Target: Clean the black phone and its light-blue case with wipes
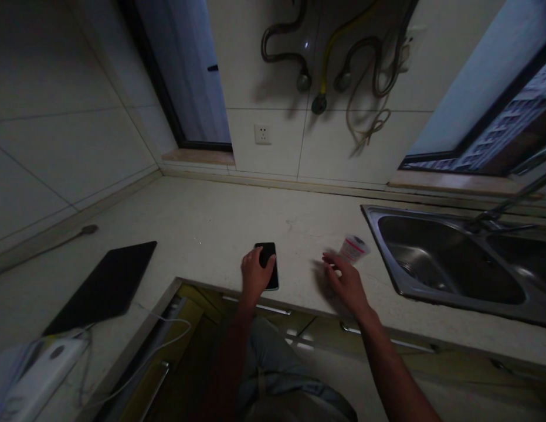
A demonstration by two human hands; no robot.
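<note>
A black phone [270,259] lies flat on the pale countertop [202,223] near its front edge. My left hand [255,274] rests on the phone's lower left part, fingers curled over it. My right hand [345,280] hovers just right of it with fingers spread, open, a little short of a small white cup [354,248] with red print that lies tilted on the counter next to the sink.
A steel double sink [453,264] with a tap fills the right side. A black flat board [108,284] lies at left, a white device with a cable [44,369] at the lower left. Hoses hang on the tiled wall above a socket [263,133].
</note>
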